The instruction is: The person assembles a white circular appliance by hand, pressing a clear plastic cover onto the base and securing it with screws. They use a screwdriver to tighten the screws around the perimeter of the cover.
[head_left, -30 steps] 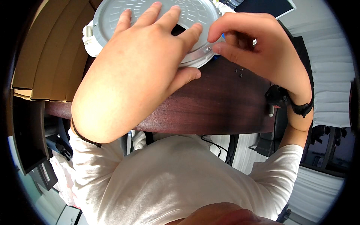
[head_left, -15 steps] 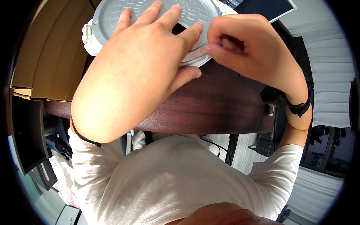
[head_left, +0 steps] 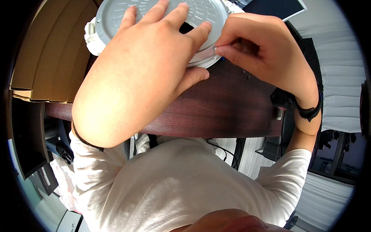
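A round appliance with a grey metal plate [head_left: 112,19] set in a white plastic body [head_left: 92,45] lies at the far edge of the view. Across the plate my left hand [head_left: 143,65] rests flat, fingers spread and thumb over the near rim, holding nothing. A dark hole [head_left: 186,28] shows between its fingers. At the plate's right rim my right hand [head_left: 259,50] pinches thumb and forefinger together; a tiny shiny bit shows at the fingertips, too small to name. Its other fingers are curled in shadow.
The appliance stands on a dark reddish wooden desk [head_left: 216,104]. Small dark bits [head_left: 247,76] lie on the desk beside my right hand. Cardboard boxes [head_left: 54,50] stand at the left. A dark screen-like panel [head_left: 270,7] is at the far right.
My right hand has shifted slightly right, its pinch still at the rim. The small dark bits on the desk show more plainly. My left hand has stayed almost in place.
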Demonstrator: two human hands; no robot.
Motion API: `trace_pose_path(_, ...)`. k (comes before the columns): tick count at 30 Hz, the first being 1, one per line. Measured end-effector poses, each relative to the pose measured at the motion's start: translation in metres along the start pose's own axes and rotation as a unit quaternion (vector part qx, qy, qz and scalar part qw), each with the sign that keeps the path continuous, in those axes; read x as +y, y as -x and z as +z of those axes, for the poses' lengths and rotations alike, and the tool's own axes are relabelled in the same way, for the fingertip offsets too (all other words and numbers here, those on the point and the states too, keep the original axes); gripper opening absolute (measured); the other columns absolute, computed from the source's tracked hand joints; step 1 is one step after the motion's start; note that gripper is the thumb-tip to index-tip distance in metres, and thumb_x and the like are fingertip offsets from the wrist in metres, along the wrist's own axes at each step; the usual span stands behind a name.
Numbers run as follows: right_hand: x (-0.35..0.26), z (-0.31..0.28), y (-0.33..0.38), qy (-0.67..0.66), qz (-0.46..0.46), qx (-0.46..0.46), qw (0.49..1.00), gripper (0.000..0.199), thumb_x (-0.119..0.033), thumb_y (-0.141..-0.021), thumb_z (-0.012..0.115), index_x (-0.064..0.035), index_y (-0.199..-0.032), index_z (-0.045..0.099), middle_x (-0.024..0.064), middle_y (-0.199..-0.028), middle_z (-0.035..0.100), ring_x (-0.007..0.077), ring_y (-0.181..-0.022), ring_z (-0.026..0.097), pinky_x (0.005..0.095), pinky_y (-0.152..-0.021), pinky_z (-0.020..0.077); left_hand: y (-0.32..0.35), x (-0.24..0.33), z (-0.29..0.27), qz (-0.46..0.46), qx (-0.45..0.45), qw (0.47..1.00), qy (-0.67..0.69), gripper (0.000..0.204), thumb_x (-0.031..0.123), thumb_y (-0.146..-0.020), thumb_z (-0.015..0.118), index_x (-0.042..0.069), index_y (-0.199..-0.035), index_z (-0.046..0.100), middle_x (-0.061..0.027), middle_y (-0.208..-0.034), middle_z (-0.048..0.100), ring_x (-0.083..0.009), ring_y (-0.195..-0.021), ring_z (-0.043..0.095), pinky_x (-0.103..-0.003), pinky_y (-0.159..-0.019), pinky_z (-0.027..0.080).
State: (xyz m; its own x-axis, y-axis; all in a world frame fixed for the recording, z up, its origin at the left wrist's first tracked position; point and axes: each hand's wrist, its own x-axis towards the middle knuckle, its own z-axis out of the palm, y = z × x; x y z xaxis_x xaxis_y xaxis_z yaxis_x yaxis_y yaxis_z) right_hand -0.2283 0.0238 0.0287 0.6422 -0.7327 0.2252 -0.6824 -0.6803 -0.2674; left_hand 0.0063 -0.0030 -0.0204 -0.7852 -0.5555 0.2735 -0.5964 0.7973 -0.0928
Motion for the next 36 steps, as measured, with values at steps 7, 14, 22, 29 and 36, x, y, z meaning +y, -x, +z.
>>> trace_pose_path(7, 0.002, -0.005, -0.002, 0.017, 0.017, -0.033, 0.999, 0.009, -0.004, -0.088, 0.075, -0.0039, -0.093, 0.067, 0.0015, -0.076, 0.057, 0.0092, -0.060, 0.049, 0.0250, -0.053, 0.0390, -0.002, -0.001, 0.001, 0.009, 0.040, 0.999, 0.032, 0.064, 0.040, -0.087, 0.074, 0.012, -0.142, 0.059, -0.0232, -0.150, 0.050, -0.0457, -0.143, 0.042, -0.062, -0.117, 0.033)
trace_pose_path(14, 0.002, -0.005, 0.001, 0.007, -0.008, 0.010, 1.000, 0.014, -0.001, -0.087, 0.075, -0.0048, -0.100, 0.071, 0.0032, -0.078, 0.059, 0.0109, -0.060, 0.051, 0.0247, -0.054, 0.0414, 0.001, 0.001, 0.002, -0.006, 0.007, 1.000, 0.006, 0.064, 0.039, -0.087, 0.075, 0.013, -0.143, 0.058, -0.0232, -0.149, 0.051, -0.0461, -0.143, 0.042, -0.062, -0.117, 0.033)
trace_pose_path(22, 0.003, -0.001, 0.002, 0.014, -0.014, 0.013, 1.000, 0.013, -0.002, -0.087, 0.077, -0.0053, -0.098, 0.071, 0.0035, -0.076, 0.057, 0.0120, -0.060, 0.052, 0.0259, -0.055, 0.0426, -0.006, 0.010, -0.009, -0.001, 0.044, 0.998, 0.039, 0.065, 0.039, -0.087, 0.074, 0.013, -0.144, 0.058, -0.0231, -0.148, 0.052, -0.0449, -0.142, 0.043, -0.062, -0.116, 0.033)
trace_pose_path(29, 0.000, -0.001, 0.004, 0.055, -0.013, 0.028, 0.998, 0.015, -0.003, -0.085, 0.078, -0.0059, -0.098, 0.071, 0.0039, -0.076, 0.057, 0.0140, -0.061, 0.053, 0.0265, -0.055, 0.0430, -0.004, 0.011, -0.004, 0.013, 0.074, 0.997, -0.016, 0.066, 0.040, -0.086, 0.075, 0.013, -0.144, 0.057, -0.0227, -0.148, 0.052, -0.0442, -0.142, 0.043, -0.062, -0.116, 0.033)
trace_pose_path(36, 0.002, 0.002, 0.002, 0.063, -0.046, 0.029, 0.996, 0.015, -0.008, -0.082, 0.080, -0.0059, -0.095, 0.073, 0.0057, -0.077, 0.061, 0.0200, -0.062, 0.060, 0.0305, -0.055, 0.0461, -0.001, 0.003, 0.000, 0.010, 0.052, 0.997, 0.047, 0.067, 0.040, -0.086, 0.074, 0.013, -0.145, 0.057, -0.0229, -0.148, 0.052, -0.0445, -0.142, 0.043, -0.062, -0.115, 0.034)
